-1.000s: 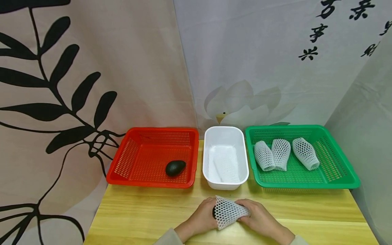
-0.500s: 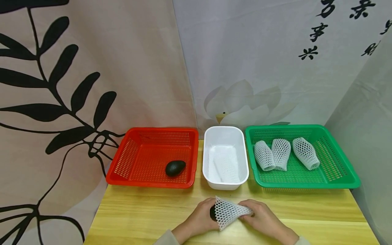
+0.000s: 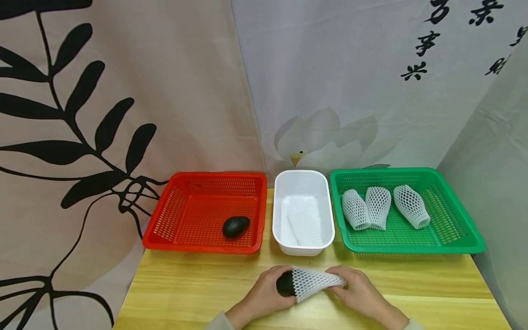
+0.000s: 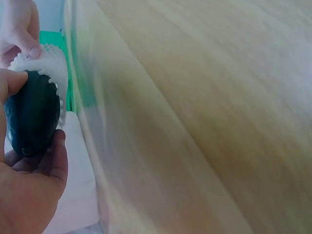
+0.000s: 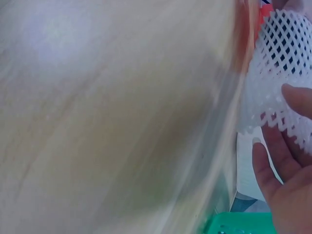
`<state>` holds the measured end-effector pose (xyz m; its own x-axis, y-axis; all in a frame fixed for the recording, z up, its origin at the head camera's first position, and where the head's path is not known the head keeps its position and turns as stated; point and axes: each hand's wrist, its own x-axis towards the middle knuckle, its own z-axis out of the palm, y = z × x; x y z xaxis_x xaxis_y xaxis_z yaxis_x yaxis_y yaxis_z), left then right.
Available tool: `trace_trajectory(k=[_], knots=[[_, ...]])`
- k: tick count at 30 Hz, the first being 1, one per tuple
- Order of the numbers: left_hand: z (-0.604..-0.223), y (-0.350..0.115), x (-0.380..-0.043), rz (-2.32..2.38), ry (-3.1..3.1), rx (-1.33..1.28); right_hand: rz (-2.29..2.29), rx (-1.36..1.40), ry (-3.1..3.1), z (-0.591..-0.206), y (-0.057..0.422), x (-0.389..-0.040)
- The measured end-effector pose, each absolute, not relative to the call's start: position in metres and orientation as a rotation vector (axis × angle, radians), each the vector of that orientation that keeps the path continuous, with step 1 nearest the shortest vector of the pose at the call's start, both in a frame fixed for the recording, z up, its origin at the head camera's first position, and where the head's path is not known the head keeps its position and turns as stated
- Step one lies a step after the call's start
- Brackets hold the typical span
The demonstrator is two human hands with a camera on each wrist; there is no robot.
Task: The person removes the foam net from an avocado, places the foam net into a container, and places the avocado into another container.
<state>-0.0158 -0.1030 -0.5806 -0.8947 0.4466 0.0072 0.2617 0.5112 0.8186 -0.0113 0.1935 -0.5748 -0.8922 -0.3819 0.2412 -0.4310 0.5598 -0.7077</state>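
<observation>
My left hand (image 3: 266,291) grips a dark green avocado (image 4: 32,114), its thumb on top and fingers curled beneath. A white foam net sleeve (image 3: 314,283) covers the avocado's right part, while the left end shows bare. My right hand (image 3: 358,292) pinches the narrow, collapsed end of the net between thumb and fingers. In the right wrist view, the dark fruit shows through the mesh of the net (image 5: 285,46). Both hands are low over the front of the wooden table.
A red basket (image 3: 198,248) at the back left holds one bare avocado (image 3: 236,227). Beside it stands a white tub (image 3: 303,251) with flat foam nets (image 3: 305,227) inside. The green basket (image 3: 412,249) at the right holds three net-wrapped fruits (image 3: 378,207).
My right hand has moved right, drawing the net's narrow end with it. The net has stretched and slid rightward, so more of the avocado shows in my left hand, which shifted slightly left.
</observation>
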Motion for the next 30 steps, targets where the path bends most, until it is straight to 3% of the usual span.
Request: trace_trajectory(k=[30], knots=[[-0.553,-0.133,-0.014,1.575,2.706,0.554,1.229,0.694,-2.466,-0.54,0.215,-0.011]])
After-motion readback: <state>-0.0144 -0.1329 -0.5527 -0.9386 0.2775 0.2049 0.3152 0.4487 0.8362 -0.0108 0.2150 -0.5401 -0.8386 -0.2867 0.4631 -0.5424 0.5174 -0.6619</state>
